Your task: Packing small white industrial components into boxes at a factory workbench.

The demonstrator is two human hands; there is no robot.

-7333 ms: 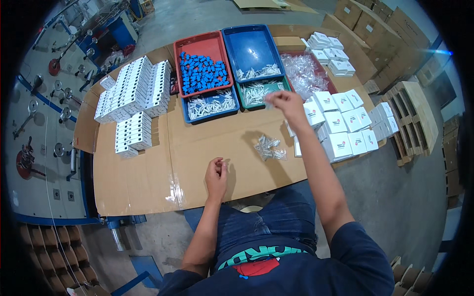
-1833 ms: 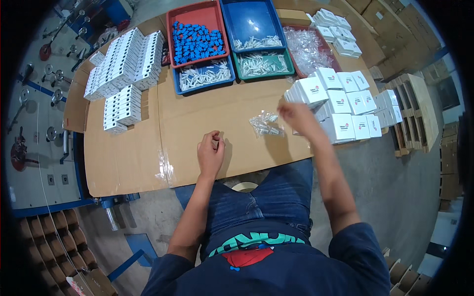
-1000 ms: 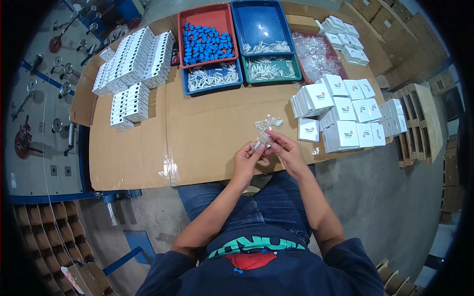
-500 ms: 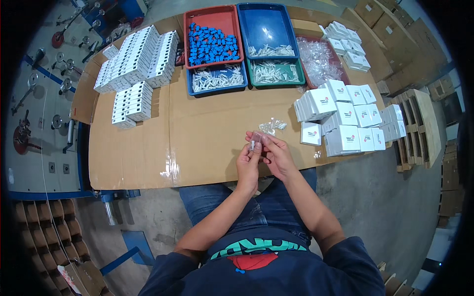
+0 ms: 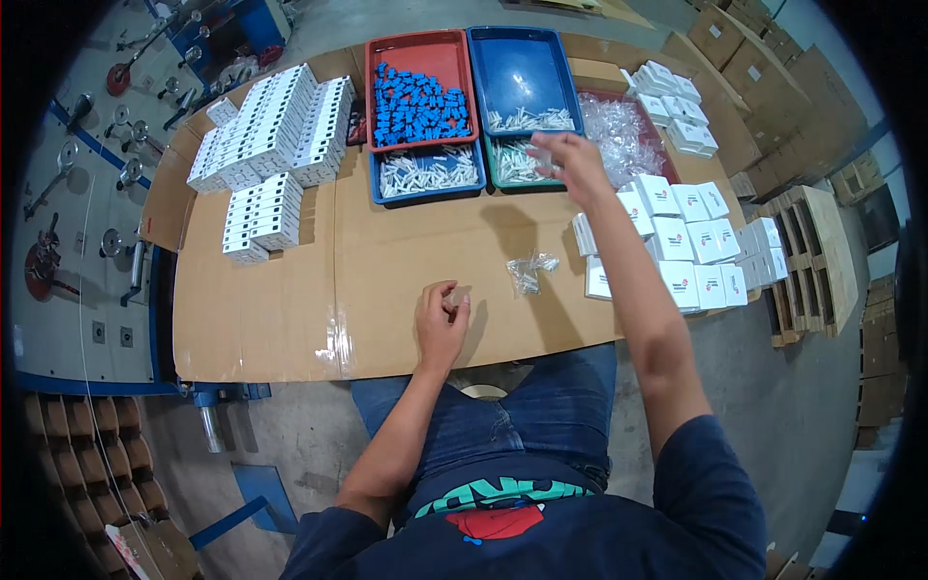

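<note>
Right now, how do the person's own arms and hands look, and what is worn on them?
Both hands, left hand and right hand, are bare: no gloves, rings or watch show. The forearms are bare as well. Short dark navy sleeves of a T-shirt end above the elbows.

My left hand (image 5: 442,319) sits low, near the middle of my view, the forearm coming up from about six o'clock with the elbow bent close to my body. Its fingers are curled in loosely, thumb tucked toward the fingertips, knuckles facing up; whether anything is pinched there I cannot tell. My right arm is stretched out long toward one o'clock, nearly straight from shoulder to wrist. My right hand (image 5: 570,159) is far forward, palm down, fingers bunched and slightly blurred, so its grip is unclear. The two hands are well apart.
</note>
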